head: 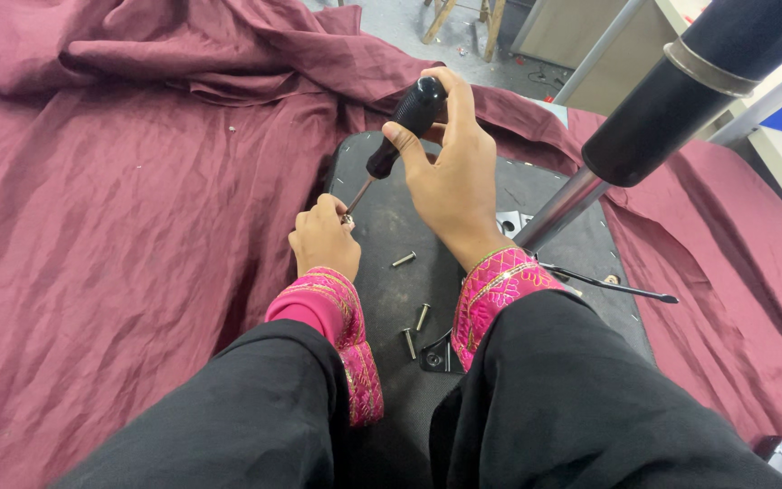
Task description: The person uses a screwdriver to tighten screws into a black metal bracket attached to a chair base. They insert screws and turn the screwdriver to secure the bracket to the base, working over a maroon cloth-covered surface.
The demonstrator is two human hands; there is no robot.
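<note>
My right hand [450,177] grips the black handle of a screwdriver [405,127], whose shaft slants down to the left. My left hand [323,237] pinches the screwdriver's tip against the left edge of a dark, flat seat underside [391,217]. Three loose screws [404,259] lie on that dark panel between my wrists. A metal bracket [436,355] shows near my right cuff. Both arms wear black sleeves with pink embroidered cuffs.
Maroon cloth [119,226] covers the surface all around the panel. A black and chrome gas-lift column [662,127] rises from the panel to the upper right. A thin black lever rod [617,288] lies right of my right wrist. Wooden legs stand on the floor beyond.
</note>
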